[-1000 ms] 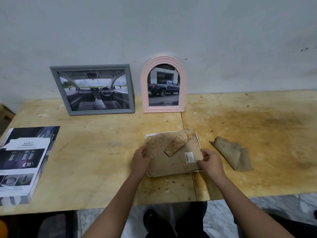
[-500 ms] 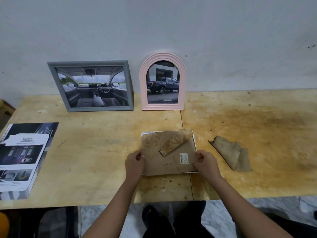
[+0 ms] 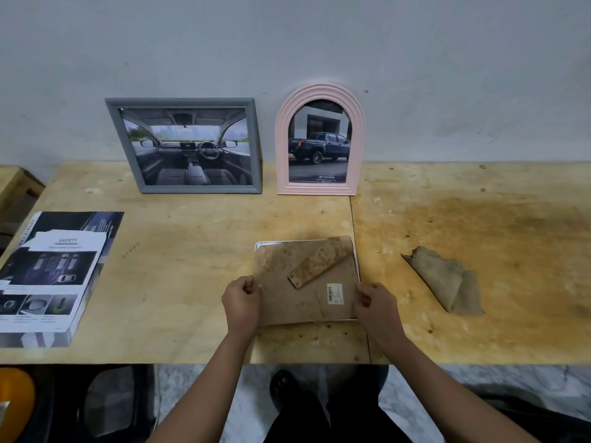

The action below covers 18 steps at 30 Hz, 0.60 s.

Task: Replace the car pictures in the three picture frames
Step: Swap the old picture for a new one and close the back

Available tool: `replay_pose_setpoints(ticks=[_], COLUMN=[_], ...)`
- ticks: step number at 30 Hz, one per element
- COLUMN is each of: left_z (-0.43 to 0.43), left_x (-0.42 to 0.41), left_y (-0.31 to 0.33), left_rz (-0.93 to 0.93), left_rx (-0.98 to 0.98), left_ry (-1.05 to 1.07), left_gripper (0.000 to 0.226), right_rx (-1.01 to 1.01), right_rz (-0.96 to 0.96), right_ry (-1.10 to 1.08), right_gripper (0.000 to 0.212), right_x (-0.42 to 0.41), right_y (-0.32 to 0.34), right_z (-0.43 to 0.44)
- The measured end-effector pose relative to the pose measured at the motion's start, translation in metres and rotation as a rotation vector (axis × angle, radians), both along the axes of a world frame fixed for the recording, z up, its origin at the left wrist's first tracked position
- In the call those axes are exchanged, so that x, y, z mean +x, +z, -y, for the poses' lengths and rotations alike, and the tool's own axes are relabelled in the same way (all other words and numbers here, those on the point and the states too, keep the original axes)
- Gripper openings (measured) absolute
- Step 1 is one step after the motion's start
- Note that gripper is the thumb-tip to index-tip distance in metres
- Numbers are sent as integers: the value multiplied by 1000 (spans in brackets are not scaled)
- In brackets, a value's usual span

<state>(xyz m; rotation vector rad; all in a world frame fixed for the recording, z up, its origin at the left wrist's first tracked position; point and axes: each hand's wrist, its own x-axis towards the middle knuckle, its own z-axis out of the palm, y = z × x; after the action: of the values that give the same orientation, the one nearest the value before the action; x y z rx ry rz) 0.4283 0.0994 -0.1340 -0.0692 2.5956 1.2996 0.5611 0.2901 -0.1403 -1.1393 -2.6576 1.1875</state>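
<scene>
I am reading "TOYOTA" in white along the bottom of the pickup-truck picture (image 3: 319, 148) in the pink arched frame (image 3: 359, 148), which is standing against the wall straight beyond my hands. Just left of it, the grey rectangular frame (image 3: 182, 102) is showing a car-interior picture (image 3: 188, 148) with no writing I can make out. Well to the left of my left hand, the stack of dark car brochures (image 3: 54, 273) is showing the word "SAFETY" on a white panel; the smaller print is too fine to read. A white barcode sticker (image 3: 334, 294) is sitting on the stained brown cardboard backing board (image 3: 287, 298) just beside my right hand, its text illegible.

My left hand (image 3: 241, 298) is gripping the board's left edge with curled fingers. My right hand (image 3: 374, 302) is gripping the right edge the same way. The board is lying on the white-rimmed picture frame (image 3: 278, 242), which is face down on the wooden table (image 3: 192, 282) between my hands, its spotted brown stand flap (image 3: 319, 263) angling up just beyond my fingers. A crumpled brown sheet (image 3: 447, 282) is lying to the right of my right hand.
</scene>
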Motion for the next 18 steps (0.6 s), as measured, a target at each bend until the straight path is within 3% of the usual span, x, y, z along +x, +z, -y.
replay_pose_setpoints(ticks=[7, 10, 13, 18], left_z=[4, 5, 6, 13], left_x=[-9, -10, -12, -12], left_y=[-12, -16, -19, -23], left_rz=[-26, -49, -31, -7], left_rx=[-68, -120, -160, -132], left_ry=[-53, -88, -180, -273], left_gripper=[7, 19, 35, 39], right_rx=[4, 9, -73, -61], right_rz=[-5, 15, 74, 194], right_ry=[-35, -16, 23, 75], right_gripper=[30, 25, 48, 78], right_x=[0, -4, -12, -24], right_y=[5, 7, 5, 6], right_z=[4, 1, -4, -4])
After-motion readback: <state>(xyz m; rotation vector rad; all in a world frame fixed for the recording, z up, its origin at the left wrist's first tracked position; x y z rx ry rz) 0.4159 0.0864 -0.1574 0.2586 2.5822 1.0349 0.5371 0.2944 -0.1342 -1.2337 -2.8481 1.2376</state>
